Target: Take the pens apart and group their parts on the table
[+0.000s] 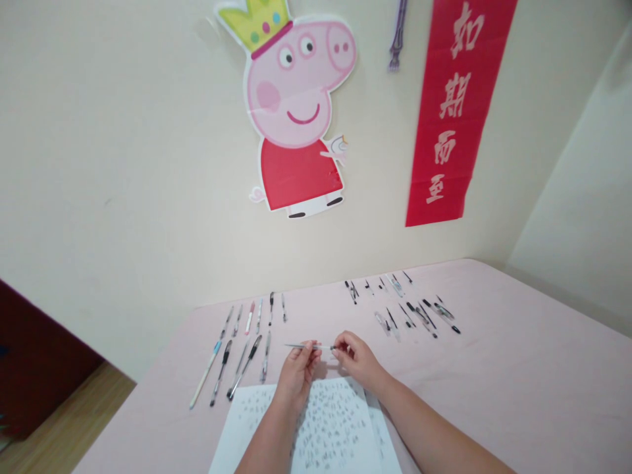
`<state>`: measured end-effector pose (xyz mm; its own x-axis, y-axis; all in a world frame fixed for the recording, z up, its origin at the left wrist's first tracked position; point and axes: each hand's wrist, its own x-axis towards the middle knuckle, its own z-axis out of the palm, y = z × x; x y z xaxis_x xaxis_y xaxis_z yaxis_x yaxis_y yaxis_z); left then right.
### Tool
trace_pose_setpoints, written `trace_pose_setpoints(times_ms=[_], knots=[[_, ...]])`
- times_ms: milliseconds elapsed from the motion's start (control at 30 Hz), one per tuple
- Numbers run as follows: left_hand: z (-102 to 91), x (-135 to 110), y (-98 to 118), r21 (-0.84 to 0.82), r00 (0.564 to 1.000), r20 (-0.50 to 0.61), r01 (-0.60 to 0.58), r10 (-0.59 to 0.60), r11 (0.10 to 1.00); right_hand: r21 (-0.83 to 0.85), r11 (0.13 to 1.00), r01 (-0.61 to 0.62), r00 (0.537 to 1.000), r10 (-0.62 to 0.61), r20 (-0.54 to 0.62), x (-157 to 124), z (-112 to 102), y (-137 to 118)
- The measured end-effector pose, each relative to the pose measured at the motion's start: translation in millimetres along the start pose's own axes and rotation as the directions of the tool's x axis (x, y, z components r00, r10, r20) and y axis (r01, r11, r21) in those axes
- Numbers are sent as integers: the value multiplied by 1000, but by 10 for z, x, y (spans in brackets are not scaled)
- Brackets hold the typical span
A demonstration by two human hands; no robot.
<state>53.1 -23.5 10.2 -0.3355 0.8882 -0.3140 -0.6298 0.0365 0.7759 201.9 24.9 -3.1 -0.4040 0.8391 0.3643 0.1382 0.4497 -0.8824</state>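
Observation:
My left hand (297, 372) and my right hand (356, 357) hold one thin clear pen (309, 346) level between them, just above a sheet of paper (326, 428) covered in handwriting. The left fingers pinch the pen's middle. The right fingertips pinch its dark right end. Both hands hover over the pink table (518, 368), fingers closed on the pen.
Several whole pens (244, 342) lie in rows to the left of my hands. Several pen parts and caps (409, 306) lie scattered at the back right. A cartoon pig cutout (296, 112) and a red banner (454, 112) hang on the wall behind.

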Motion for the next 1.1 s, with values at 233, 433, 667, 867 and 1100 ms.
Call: trace_pose_setpoints(times_ms=[233, 433, 667, 867, 1100], knots=[[37, -48, 26, 16, 1000, 14, 9, -9, 1000, -43, 999, -12, 999, 13, 35, 10, -6, 73], [36, -36, 19, 35, 1000, 16, -4, 3, 999, -65, 998, -6, 1000, 7, 24, 10, 12, 83], [45, -44, 31, 9, 1000, 2, 2, -2, 1000, -1, 999, -54, 998, 54, -12, 18, 20, 71], [36, -33, 18, 15, 1000, 9, 6, -6, 1000, -87, 996, -17, 999, 19, 29, 14, 3, 103], [29, -17, 9, 15, 1000, -2, 0, 0, 1000, -92, 995, -39, 999, 42, 24, 13, 15, 70]])
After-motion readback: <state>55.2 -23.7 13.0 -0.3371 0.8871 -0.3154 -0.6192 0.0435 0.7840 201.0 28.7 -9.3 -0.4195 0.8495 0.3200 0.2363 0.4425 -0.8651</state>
